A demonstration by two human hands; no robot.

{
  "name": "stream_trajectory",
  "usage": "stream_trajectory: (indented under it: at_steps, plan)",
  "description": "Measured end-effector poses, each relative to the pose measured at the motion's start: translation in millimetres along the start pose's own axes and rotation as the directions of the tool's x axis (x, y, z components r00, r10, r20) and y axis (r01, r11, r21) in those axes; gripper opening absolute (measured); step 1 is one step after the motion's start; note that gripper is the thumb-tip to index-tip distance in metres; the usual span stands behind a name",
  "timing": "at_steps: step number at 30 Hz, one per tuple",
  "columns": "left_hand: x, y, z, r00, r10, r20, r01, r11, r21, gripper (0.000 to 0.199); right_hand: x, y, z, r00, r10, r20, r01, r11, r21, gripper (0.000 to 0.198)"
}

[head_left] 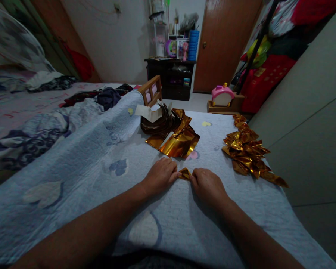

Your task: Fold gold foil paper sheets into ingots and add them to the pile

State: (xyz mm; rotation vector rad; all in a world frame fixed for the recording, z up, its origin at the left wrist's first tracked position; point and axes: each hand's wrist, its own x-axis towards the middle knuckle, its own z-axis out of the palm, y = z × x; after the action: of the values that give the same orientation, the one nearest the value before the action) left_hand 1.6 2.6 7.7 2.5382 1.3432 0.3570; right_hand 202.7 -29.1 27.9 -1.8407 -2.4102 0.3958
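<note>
Between my two hands is a small folded piece of gold foil paper (184, 173), low over the pale blue quilt (168, 213). My left hand (162, 172) pinches its left end, thumb against curled fingers. At the right end, my right hand (208, 183) grips it the same way. Just beyond my hands lies a stack of foil sheets (159, 125), brown on the edges, with shiny gold sheets (182, 142) fanned out at its front. To the right, a heap of folded gold foil pieces (245, 149) rests along the quilt's edge.
Rumpled clothes and bedding (44, 127) cover the bed at left, near a large fan (14, 41). A dark cabinet (168, 78) and a wooden door (224, 45) stand at the back. A pink toy (222, 95) and red suitcase (266, 86) are at the right.
</note>
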Motion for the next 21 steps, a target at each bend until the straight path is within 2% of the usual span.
stream_trajectory:
  at_steps: [6, 14, 18, 21]
  plan:
    - [1, 2, -2, 0.998, -0.055, 0.013, 0.057, 0.986, -0.159, 0.022, 1, 0, 0, 0.999, 0.0, 0.032, 0.0, 1.0, -0.018, 0.027]
    - [3, 6, -5, 0.994, -0.108, 0.023, 0.11, 0.947, -0.301, 0.019, -1, 6, 2, 0.997, -0.071, -0.029, 0.071, 0.997, 0.008, 0.02]
    - [3, 4, -7, 0.996, -0.078, 0.054, 0.092, 0.918, -0.384, 0.011, -1, 9, 4, 0.991, -0.107, -0.085, 0.115, 0.988, 0.102, 0.02]
    - [2, 2, -7, 0.997, -0.045, 0.06, 0.066, 0.904, -0.422, 0.011, -1, 11, 5, 0.988, -0.123, -0.097, 0.139, 0.973, 0.186, 0.018]
